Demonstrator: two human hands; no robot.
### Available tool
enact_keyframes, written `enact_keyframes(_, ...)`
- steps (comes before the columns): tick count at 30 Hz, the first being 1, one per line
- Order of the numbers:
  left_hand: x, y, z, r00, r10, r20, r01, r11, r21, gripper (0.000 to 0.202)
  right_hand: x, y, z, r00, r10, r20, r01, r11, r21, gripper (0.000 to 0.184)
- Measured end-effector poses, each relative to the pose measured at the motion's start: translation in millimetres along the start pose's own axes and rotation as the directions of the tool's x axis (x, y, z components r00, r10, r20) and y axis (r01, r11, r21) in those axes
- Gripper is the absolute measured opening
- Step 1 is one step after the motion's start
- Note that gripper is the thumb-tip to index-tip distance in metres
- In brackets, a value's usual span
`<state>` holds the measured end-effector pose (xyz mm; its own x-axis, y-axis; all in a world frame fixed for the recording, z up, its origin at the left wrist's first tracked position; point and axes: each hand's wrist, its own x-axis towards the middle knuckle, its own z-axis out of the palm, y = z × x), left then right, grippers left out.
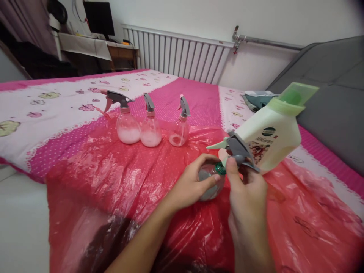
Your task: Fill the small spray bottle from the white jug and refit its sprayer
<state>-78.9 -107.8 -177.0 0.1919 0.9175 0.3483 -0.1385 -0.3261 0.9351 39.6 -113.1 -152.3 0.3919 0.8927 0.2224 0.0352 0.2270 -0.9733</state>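
My left hand (193, 182) wraps round a small clear spray bottle (209, 185) lying over the red plastic sheet (119, 178). My right hand (246, 189) pinches the bottle's grey spray head (239, 149), which has a pale green trigger, at the green collar on the bottle's neck. Right behind my hands stands a large white detergent jug (270, 138) with its green flip cap open.
Three more spray bottles stand in a row on the sheet: left (127, 123), middle (150, 127), right (179, 129), two holding white liquid. The pink bedspread (57, 110) lies beneath. A grey headboard (332, 98) is at the right, a radiator (182, 55) behind.
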Motion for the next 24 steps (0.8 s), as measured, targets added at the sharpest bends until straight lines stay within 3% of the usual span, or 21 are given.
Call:
enact_keyframes(7,-2,3,0.8,1.000,0.003,0.015,-0.002,1.000,-0.025,0.036,1,5,-1,0.991,0.047,0.124,-0.046,0.999,-0.003,0.043)
enact_keyframes(10,-3,4,3.2,0.999,-0.022,-0.039,0.023,0.999,0.023,0.043,-1,2,-1,0.987,0.058,0.147,-0.058,0.998,-0.004,0.045)
enact_keyframes(13,-2,6,6.5,0.996,0.006,-0.089,0.000,0.998,0.063,0.033,-3,-3,-1,0.980,0.082,0.180,-0.093,0.994,0.052,0.048)
enact_keyframes(16,-1,7,9.1,0.995,0.015,-0.103,-0.006,0.996,0.094,0.028,-4,-8,-3,0.957,0.098,0.272,-0.140,0.980,0.141,0.059)
enact_keyframes(18,-1,9,9.5,0.994,0.007,-0.107,0.006,0.992,0.125,0.028,-2,-11,-6,0.950,0.092,0.300,-0.149,0.974,0.173,0.077)
enact_keyframes(21,0,9,8.5,0.995,0.003,-0.101,0.010,0.992,0.129,0.026,-1,-15,-18,0.986,0.065,0.152,-0.096,0.974,0.205,0.100)
enact_keyframes(22,0,9,7.8,0.995,-0.001,-0.096,0.013,0.992,0.124,0.025,-2,-18,-25,0.995,0.056,0.082,-0.073,0.972,0.223,0.099)
enact_keyframes(24,-1,7,6.3,0.996,-0.009,-0.093,0.021,0.992,0.123,0.025,-10,-24,-44,0.999,-0.004,-0.036,0.014,0.960,0.280,0.072)
